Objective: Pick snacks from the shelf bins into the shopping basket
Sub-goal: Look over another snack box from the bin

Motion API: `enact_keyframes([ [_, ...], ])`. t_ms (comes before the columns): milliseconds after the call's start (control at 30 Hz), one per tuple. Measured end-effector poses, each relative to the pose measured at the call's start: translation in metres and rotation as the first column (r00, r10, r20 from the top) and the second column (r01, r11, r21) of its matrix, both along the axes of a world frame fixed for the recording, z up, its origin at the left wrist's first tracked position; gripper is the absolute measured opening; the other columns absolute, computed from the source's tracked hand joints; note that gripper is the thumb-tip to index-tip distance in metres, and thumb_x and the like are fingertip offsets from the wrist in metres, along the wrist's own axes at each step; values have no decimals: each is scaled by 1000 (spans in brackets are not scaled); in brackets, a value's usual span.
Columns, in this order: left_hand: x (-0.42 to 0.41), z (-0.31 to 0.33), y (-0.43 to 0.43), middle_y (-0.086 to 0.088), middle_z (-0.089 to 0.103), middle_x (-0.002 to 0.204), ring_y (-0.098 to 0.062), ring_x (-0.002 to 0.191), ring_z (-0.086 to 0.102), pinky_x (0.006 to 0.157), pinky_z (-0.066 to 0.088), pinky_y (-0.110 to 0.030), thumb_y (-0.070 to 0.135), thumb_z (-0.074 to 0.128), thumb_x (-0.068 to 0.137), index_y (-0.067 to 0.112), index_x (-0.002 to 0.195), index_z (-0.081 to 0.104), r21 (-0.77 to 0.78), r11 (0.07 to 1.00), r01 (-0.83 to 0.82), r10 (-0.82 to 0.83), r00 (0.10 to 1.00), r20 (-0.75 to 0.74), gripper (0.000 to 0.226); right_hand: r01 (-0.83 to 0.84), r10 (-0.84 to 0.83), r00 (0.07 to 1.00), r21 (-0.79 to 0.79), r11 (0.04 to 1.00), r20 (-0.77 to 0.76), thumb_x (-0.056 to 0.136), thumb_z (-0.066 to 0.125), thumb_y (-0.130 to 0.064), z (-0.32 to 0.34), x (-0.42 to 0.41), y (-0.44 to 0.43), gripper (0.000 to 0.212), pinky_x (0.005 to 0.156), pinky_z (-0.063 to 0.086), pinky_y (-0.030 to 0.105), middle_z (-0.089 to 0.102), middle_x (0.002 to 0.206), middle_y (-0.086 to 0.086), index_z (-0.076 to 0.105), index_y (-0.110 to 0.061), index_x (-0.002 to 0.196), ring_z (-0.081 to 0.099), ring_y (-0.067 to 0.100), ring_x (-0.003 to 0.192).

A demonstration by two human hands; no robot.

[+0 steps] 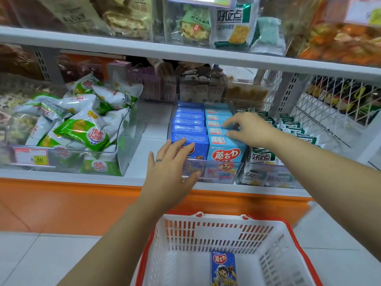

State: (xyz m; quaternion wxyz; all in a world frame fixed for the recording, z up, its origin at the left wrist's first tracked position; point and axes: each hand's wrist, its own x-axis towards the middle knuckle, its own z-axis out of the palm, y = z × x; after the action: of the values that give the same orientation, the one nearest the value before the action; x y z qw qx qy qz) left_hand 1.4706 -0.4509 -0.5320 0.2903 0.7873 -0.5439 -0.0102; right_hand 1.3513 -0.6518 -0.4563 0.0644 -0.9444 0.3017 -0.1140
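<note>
**Snack boxes [190,114]: right hand on one, one in the basket**

Clear bin [218,173] on the lower shelf [134,159] holds two rows standing on end: dark-blue row [189,122] on the left, light-blue row [216,117] on the right.

Right hand [250,129] is over the light-blue row. Index finger and thumb are curled and pinch the top of the second light-blue box [216,131] from the front. That box sits upright in its row.

Left hand [171,170] is slack, fingers straight and spread, over the front dark-blue box [198,147] and the bin's front wall. It holds nothing; can't tell if it actually touches.

Shopping basket [206,230], white with an orange rim, sits below the shelf edge, under the arms. One dark-blue boxed snack [223,267] lies flat on its floor, front face up.

Neighbours:
- A bin of green-and-white packets [82,129] is to the left, well apart from the hands.
- Green-labelled packs [261,156] are just right of the clear bin, beside the right wrist.
</note>
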Motion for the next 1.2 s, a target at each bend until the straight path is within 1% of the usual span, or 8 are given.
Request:
enact_keyframes([
  [100,1,2,1,18,17,156,-9,146,5,118,1,-48,46,54,92,37,146,28,-6,1000,2,-2,1000,-13,61,-4,21,990,113,994,-142,88,67,-25,16,11,-5,32,81,37,21,65,116,0,66,-13,118,51,9,93],
  [200,1,2,2,17,17,156,-9,146,6,118,3,-49,46,54,92,37,145,29,-2,1000,3,-3,1000,-28,59,28,10,979,183,983,-202,82,73,-28,25,16,-8,33,80,40,25,64,102,-2,69,-13,111,55,13,90],
  [433,1,3,1,17,17,156,-10,146,6,118,2,-49,46,53,92,37,145,29,8,1000,2,-2,999,-32,58,107,-5,922,243,964,-388,85,65,-42,31,20,-9,44,104,41,39,62,116,-6,64,-15,120,57,17,108],
  [667,1,5,3,16,16,156,-10,146,5,118,3,-49,47,52,92,38,145,29,25,1000,9,-8,1000,-25,58,45,63,960,371,927,-274,75,75,-42,25,6,-6,50,100,47,37,69,111,-5,67,-16,116,64,15,102],
  [900,1,5,4,16,15,157,-11,146,4,118,2,-49,48,51,92,38,145,29,42,999,9,-8,999,-37,58,-17,45,977,132,991,-210,85,68,-35,28,0,-3,51,82,35,22,58,131,2,57,-12,130,51,10,102],
  [1000,1,6,4,17,15,157,-11,146,2,118,1,-49,48,51,93,38,146,28,41,999,10,-8,999,-47,58,-58,58,998,29,998,-15,89,64,-32,41,-13,13,42,80,42,25,59,128,2,57,-16,127,55,12,104],
  [1100,-1,7,4,16,15,158,-11,147,0,118,1,-49,47,51,93,37,147,26,47,999,15,-12,998,-59,60,-89,116,969,-129,988,217,89,63,-32,49,-35,36,44,85,36,26,58,125,3,55,-17,130,49,16,110],
  [1200,-7,12,7,10,25,156,-15,146,10,119,9,-52,44,55,92,33,150,18,-75,997,25,-34,993,-109,70,-143,231,924,-286,947,305,87,61,-43,43,-55,66,50,96,34,33,60,118,6,56,-16,129,45,13,107],
])
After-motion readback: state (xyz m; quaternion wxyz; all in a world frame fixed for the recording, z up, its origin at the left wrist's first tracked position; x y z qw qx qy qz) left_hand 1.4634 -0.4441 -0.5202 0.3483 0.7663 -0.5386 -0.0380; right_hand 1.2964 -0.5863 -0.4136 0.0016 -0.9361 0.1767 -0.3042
